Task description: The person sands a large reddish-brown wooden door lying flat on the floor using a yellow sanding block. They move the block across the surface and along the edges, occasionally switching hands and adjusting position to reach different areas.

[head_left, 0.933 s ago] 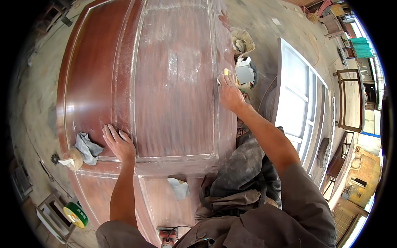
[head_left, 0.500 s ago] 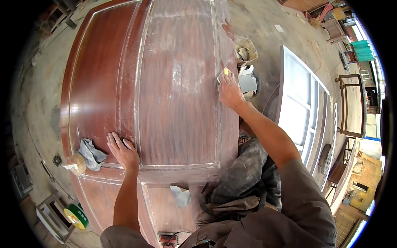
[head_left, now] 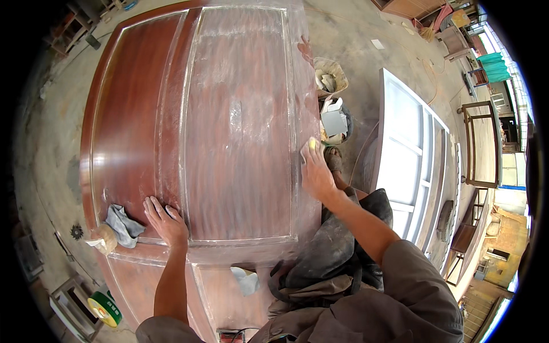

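A large reddish-brown wooden door-like piece with raised panels (head_left: 240, 188) lies before me, its right panel dulled by pale dust and streaks. My left hand (head_left: 167, 222) rests flat on the glossier left panel, fingers outstretched and holding nothing. My right hand (head_left: 318, 174), with yellow tape round one fingertip, presses on the right border. Under its fingers is a thin sheet of sandpaper, mostly hidden. Beside my left hand lies a crumpled grey cloth (head_left: 123, 226). Closer to me, a curled piece of sandpaper (head_left: 246, 280) sits on the wood.
To the right stand a bucket with scraps (head_left: 331, 76) and a container holding grey and white sheets (head_left: 334, 119). Farther right leans a white-panelled frame (head_left: 400, 146). A green and yellow can (head_left: 104, 308) is at lower left. My knee (head_left: 326, 251) is against the near right edge.
My right hand has slid toward me along the right border. My left hand stays flat in place. The view has shifted slightly, and my foot now shows beside the wood.
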`<state>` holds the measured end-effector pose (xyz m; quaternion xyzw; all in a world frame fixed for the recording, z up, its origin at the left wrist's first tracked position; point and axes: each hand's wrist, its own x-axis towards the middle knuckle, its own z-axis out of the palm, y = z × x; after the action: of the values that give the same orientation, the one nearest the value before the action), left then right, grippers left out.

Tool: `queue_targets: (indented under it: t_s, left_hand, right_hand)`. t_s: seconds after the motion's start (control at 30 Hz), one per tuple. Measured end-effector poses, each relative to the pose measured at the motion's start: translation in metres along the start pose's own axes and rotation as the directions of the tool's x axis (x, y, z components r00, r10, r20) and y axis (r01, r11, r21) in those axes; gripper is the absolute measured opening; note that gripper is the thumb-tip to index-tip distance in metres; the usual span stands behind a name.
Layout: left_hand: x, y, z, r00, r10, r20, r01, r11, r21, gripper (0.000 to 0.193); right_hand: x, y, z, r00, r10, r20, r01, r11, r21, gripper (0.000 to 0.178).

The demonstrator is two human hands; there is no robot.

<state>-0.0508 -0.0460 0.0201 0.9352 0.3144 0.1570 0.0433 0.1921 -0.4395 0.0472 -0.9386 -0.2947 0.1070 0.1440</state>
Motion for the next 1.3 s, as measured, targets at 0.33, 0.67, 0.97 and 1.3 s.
queue_targets:
  t_s: [0.33,0.67,0.97,1.3]
  left_hand:
    - [0.000,0.009,0.006,1.000,0.026,0.015,-0.025,0.999,-0.027,0.058]
    - [0.005,0.012,0.003,1.000,0.015,0.019,-0.015,0.999,-0.045,0.057]
    - [0.004,0.003,-0.002,0.999,-0.015,0.042,0.016,1.000,-0.017,0.058]
    - [0.001,-0.001,-0.006,0.999,-0.024,0.040,0.024,1.000,0.002,0.058]
  right_hand:
    - [0.027,0.028,-0.019,0.996,-0.047,-0.077,0.042,0.997,-0.063,0.056]
    - [0.045,0.041,-0.034,0.994,-0.053,-0.094,0.054,0.999,0.000,0.056]
    - [-0.065,0.013,-0.017,0.984,-0.136,0.111,0.126,0.987,0.097,0.061]
    - [0.082,0.051,-0.038,0.982,-0.173,-0.071,0.179,0.980,0.088,0.056]
